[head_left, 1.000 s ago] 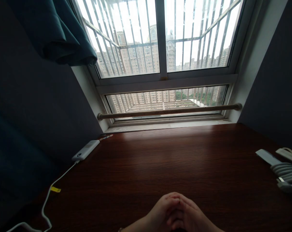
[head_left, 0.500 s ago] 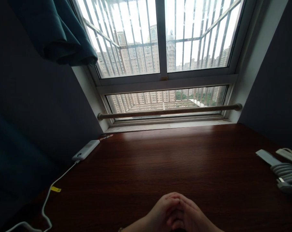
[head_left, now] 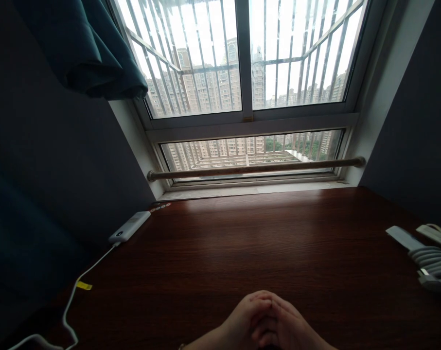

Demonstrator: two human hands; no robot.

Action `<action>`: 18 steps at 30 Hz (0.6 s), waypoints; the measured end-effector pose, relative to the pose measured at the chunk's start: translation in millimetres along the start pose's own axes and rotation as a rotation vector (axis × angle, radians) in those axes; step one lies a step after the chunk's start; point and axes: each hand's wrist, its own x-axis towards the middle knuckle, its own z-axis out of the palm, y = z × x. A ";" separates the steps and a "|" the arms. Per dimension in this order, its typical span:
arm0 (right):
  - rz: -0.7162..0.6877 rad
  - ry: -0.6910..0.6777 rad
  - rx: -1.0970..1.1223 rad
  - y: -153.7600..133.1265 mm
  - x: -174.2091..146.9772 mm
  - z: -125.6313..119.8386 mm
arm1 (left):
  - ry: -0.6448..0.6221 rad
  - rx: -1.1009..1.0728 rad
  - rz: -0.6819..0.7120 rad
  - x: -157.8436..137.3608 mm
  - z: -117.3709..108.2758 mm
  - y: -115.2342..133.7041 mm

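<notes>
At the bottom middle of the head view, my left hand (head_left: 242, 316) and my right hand (head_left: 293, 321) are pressed together over the dark reddish-brown wooden tabletop (head_left: 256, 243). Their fingertips meet at the top and the other fingers curl inward between the palms. Both hands are closed, and no object shows between them. The lower part of the hands runs into shadow and the frame's edge. A bit of a bracelet (head_left: 183, 346) shows at my left wrist.
A white rectangular device (head_left: 131, 227) lies at the table's left edge, with a white cable (head_left: 73, 301) bearing a yellow tag (head_left: 84, 285). On the right sits a coiled grey cable (head_left: 433, 260). Behind the table are a rail (head_left: 256, 169) and a barred window; a blue-green curtain (head_left: 92, 53) hangs upper left.
</notes>
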 end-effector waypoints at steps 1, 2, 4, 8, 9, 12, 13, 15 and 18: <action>-0.001 -0.002 0.000 0.2 -0.1 -0.5 | -0.005 0.001 0.000 0.1 0.0 0.1; -0.003 -0.001 0.002 0.5 -0.1 -1.1 | -0.010 0.002 -0.001 0.2 0.0 0.3; 0.002 0.009 0.006 1.5 -0.1 -2.4 | -0.016 0.001 0.001 0.4 0.2 0.5; 0.010 0.011 -0.010 3.2 0.0 -4.1 | -0.023 -0.011 0.011 -0.3 1.6 1.1; 0.012 0.009 -0.012 3.4 0.1 -4.1 | -0.025 -0.013 0.014 -0.7 2.1 1.4; 0.011 0.010 0.001 2.6 0.0 -3.2 | -0.033 -0.018 0.013 -1.3 3.0 1.8; 0.012 0.012 0.001 2.1 -0.1 -2.7 | -0.034 -0.019 0.010 -1.2 2.9 1.8; 0.015 0.009 -0.006 0.9 -0.6 -1.7 | -0.037 -0.016 0.002 -0.7 1.9 1.3; 0.012 0.001 -0.010 0.0 -0.7 -1.0 | -0.034 -0.010 0.000 0.5 -0.4 0.3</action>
